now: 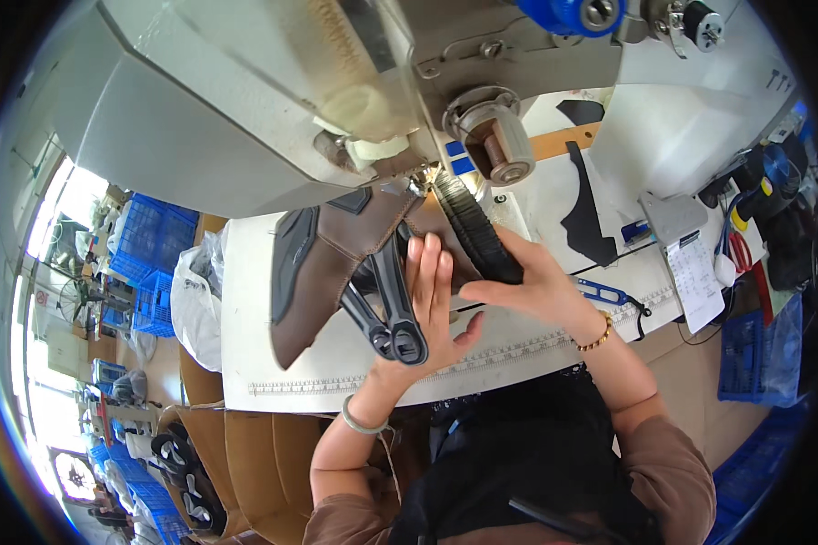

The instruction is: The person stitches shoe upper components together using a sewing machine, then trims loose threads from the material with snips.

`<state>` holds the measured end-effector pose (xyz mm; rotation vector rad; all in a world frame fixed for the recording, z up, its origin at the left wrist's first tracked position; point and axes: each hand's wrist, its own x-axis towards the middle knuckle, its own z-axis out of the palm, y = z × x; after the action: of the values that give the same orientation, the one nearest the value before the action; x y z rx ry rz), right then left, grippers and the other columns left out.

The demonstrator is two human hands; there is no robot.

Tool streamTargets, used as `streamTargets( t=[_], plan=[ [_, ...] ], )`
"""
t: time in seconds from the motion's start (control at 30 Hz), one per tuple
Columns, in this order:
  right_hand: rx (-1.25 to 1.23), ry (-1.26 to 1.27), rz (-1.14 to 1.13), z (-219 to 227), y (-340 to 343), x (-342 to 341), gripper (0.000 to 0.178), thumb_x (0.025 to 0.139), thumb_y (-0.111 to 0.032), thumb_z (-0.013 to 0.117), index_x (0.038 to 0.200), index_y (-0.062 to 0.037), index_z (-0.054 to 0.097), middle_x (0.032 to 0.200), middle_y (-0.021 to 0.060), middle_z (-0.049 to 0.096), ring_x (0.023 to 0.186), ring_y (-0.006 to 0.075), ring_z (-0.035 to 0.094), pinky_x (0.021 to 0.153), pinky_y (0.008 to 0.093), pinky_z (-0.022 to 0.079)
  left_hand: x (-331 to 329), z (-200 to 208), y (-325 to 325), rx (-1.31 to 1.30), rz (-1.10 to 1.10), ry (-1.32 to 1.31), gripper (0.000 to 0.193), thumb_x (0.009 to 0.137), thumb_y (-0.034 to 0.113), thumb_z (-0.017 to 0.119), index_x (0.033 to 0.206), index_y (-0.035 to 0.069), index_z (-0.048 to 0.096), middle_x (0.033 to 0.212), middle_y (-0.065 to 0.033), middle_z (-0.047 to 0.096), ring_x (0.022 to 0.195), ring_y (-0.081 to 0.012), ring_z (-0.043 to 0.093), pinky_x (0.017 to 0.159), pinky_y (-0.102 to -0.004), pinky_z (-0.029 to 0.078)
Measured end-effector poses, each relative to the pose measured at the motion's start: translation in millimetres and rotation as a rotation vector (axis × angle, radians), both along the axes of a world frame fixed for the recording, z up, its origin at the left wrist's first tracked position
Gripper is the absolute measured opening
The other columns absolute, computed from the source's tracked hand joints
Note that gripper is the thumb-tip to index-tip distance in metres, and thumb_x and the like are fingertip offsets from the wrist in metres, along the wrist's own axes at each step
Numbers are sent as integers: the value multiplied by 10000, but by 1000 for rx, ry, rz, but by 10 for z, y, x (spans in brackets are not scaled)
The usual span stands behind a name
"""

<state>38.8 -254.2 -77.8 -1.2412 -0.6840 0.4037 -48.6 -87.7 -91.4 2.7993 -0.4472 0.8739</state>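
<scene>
A brown leather-like sewn piece (341, 259) with dark grey panels lies on the white machine bed, its upper end under the sewing machine's needle area (423, 182). My left hand (433, 304) lies on it with fingers stretched out and pressed together, beside two black straps (386, 295) that end in ring-shaped eyelets. A black ribbed band (477, 227) runs along the piece's right side. At its lower end, my right hand (536, 286) closes round it, thumb on the near side and fingertips partly hidden behind it. Where the needle meets the piece is hard to make out.
The machine head (218, 118) overhangs the work from above. A measuring scale (509, 354) runs along the front edge of the bed. Dark cut pieces (586, 213), a blue tool (600, 291) and red-handled scissors (738, 250) lie at right. A cardboard box (264, 472) stands lower left.
</scene>
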Motion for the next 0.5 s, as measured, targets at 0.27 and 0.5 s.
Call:
streamTargets(
  t=[0.27, 0.5],
  plan=[
    [86, 139, -83, -25, 169, -297, 305, 919, -212, 661, 1110, 21, 612, 907, -7, 635, 806, 31, 516, 687, 219, 456, 126, 31, 274, 169, -88, -244, 579, 738, -9, 592, 1301, -59, 466, 1388, -242, 462, 1298, -385, 454, 1066, -466, 379],
    [165, 296, -108, 37, 223, -416, 322, 938, -273, 638, 1057, 25, 614, 880, -14, 612, 791, 21, 491, 659, 202, 426, 14, 540, 294, 289, -216, -78, 690, 627, 43, 635, 1291, -69, 482, 1411, -254, 438, 1336, -392, 406, 1063, -472, 372]
  ],
)
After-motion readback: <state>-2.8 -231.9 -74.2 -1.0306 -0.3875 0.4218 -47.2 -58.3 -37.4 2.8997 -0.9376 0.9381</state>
